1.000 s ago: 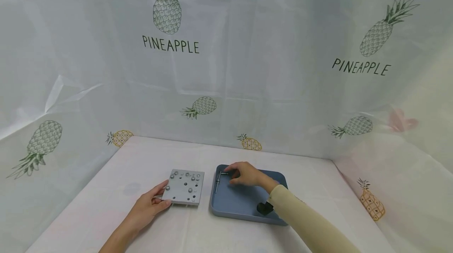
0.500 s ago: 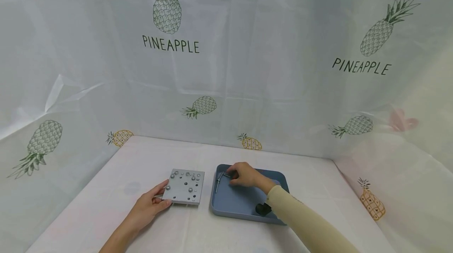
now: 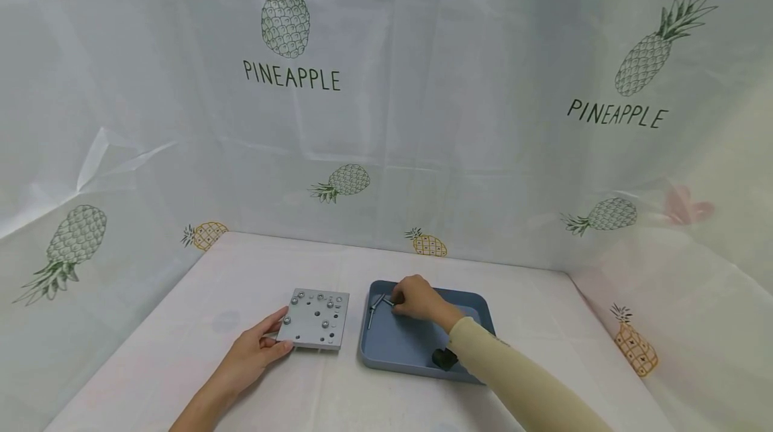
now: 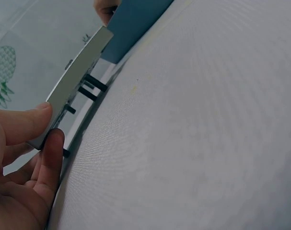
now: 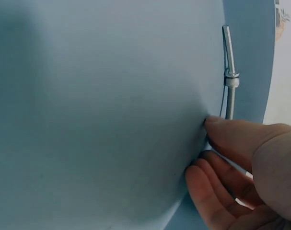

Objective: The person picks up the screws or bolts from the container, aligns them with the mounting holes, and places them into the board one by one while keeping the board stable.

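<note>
My left hand (image 3: 249, 355) pinches the near left corner of a square silver metal plate (image 3: 304, 326) between thumb and fingers. Holes and several socket-head screws (image 3: 325, 324) show on its top; in the left wrist view, dark screw shanks (image 4: 87, 93) stick out underneath, above the tablecloth. Over the blue tray (image 3: 392, 366), my right hand (image 3: 421, 299) pinches a small metal screw (image 3: 389, 302) at its far left part; in the right wrist view the fingers mostly hide it. Near the tray's left wall lies another silver screw (image 5: 231, 82), with a thin metal rod (image 5: 228, 48) against its head.
A black object (image 3: 444, 359) lies in the tray's near right part, its kind unclear. White cloth (image 3: 260, 264) covers the table. A pineapple-print curtain (image 3: 386, 117) stands behind and at both sides. The plate sits left of the tray, a narrow gap between them.
My right hand has drawn slightly to the right and nearer, and the screw at its fingertips has shifted and turned with it. My left hand and the plate have stayed put.
</note>
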`<action>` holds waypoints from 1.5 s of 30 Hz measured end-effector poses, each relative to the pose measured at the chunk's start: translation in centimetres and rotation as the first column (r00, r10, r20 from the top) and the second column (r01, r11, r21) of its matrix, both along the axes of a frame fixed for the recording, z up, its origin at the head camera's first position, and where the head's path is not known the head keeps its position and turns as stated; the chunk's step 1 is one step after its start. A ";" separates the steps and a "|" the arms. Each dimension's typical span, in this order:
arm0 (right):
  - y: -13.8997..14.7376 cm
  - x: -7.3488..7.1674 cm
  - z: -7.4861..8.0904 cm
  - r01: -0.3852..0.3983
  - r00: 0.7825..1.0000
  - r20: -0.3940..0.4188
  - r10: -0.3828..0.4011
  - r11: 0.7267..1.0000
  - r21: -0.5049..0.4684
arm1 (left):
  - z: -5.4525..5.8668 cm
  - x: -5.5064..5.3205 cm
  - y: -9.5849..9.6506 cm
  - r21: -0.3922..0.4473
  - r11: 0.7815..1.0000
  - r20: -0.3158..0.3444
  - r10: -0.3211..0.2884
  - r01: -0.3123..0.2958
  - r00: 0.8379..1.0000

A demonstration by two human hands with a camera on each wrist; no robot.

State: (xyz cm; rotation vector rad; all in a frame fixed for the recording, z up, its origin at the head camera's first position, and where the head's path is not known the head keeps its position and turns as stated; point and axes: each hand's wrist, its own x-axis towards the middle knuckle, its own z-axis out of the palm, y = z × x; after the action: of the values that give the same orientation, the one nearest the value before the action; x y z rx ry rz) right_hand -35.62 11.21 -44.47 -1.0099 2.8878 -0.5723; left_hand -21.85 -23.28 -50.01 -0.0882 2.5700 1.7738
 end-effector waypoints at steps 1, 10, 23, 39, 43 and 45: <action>-0.1 0.0 0.0 0.006 1.000 -0.005 -0.006 1.000 0.001 | 0.0 0.0 0.0 0.000 1.000 0.000 0.000 0.000 1.000; -0.1 -0.2 -0.2 0.027 0.998 -0.063 -0.026 1.000 0.014 | 0.0 0.0 0.1 -0.013 1.000 0.002 0.005 -0.005 1.000; 1.2 -0.5 -0.2 0.018 0.999 -0.048 -0.022 0.997 -0.080 | 0.0 0.1 0.1 -0.017 1.000 0.011 0.012 -0.012 1.000; 2.3 -1.3 -0.5 -0.026 0.998 -0.062 0.017 0.989 -0.146 | -0.1 0.0 0.0 -0.013 1.000 -0.002 0.007 -0.007 1.000; 2.4 -1.4 -0.5 -0.040 0.998 -0.050 0.033 0.988 -0.148 | 0.0 0.0 0.0 -0.008 1.000 -0.003 0.006 -0.006 1.000; 2.4 -1.5 -0.5 -0.042 0.998 -0.049 0.035 0.988 -0.147 | 0.0 0.1 0.0 -0.005 1.000 -0.003 0.005 -0.005 1.000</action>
State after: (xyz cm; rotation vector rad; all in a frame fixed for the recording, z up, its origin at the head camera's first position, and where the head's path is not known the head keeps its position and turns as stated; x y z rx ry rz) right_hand -37.08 13.64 -44.98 -1.1081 2.8942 -0.7818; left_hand -21.79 -23.27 -50.03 -0.0927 2.5783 1.7708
